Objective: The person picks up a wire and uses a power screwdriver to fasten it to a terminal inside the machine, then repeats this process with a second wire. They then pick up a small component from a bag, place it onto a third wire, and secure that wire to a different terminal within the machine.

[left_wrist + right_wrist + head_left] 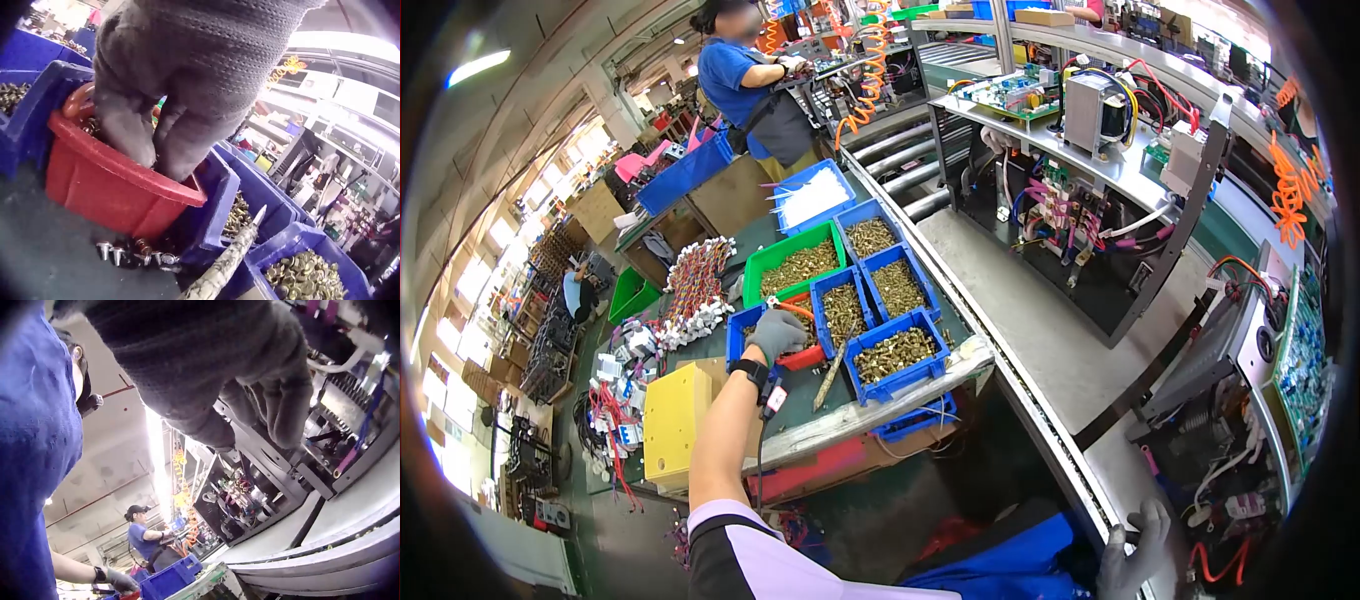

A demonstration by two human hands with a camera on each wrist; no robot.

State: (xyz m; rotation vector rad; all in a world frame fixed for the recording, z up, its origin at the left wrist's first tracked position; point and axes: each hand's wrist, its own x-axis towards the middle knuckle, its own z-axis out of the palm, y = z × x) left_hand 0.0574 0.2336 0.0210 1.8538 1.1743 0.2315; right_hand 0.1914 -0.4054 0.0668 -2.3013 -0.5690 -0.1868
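My left hand (778, 335), in a grey knit glove, reaches down into a small red bin (112, 181). Its fingers (128, 134) dip behind the front rim, so their tips are hidden and I cannot tell whether they pinch anything. A few screws (140, 253) lie on the dark mat in front of this bin. Beside it, a pointed stick with a wrapped, mottled shaft (830, 380) leans by the blue bins. My right hand (1135, 550), also gloved, is at the metal rail of the line on the right, its fingers (290, 415) loosely bent with nothing in them.
Blue bins (897, 385) and a green bin (747, 280) of brass-coloured screws crowd the bench. A yellow box (677, 425) and bundled wires (700, 285) lie to the left. Open machine chassis (1115, 290) stand along the line. Another person (755, 95) works at the back.
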